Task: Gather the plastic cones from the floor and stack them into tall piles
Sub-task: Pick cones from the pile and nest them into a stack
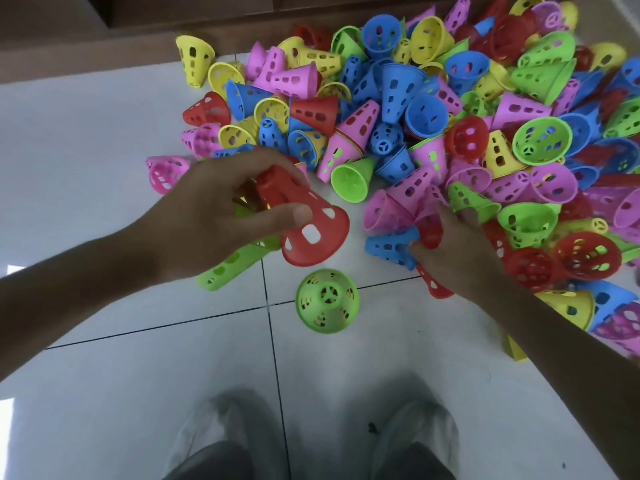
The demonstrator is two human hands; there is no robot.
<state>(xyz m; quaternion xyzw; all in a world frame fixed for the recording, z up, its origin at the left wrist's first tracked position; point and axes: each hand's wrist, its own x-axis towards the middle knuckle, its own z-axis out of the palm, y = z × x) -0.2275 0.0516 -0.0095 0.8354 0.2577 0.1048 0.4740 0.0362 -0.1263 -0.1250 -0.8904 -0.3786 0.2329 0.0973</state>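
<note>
A red cone (308,223), plastic with rounded rectangular holes through its wall, is held above the white tiled floor (104,168) by the left hand (207,216). Its narrow top is wrapped by curled fingers with the thumb pressed on the wall; its long axis is tilted, with the wide mouth directed down and to the right. A green cone stack (228,268) is seen lying beneath this cone. Just below the red cone, a green cone (327,301) stands alone, narrow end up. To the right of the red cone, the right hand (453,251) is curled around another red cone (433,282) beside a blue cone (391,247). Beyond lies the pile of cones (450,109), in red, pink, yellow, blue and green, pointing every way.
</note>
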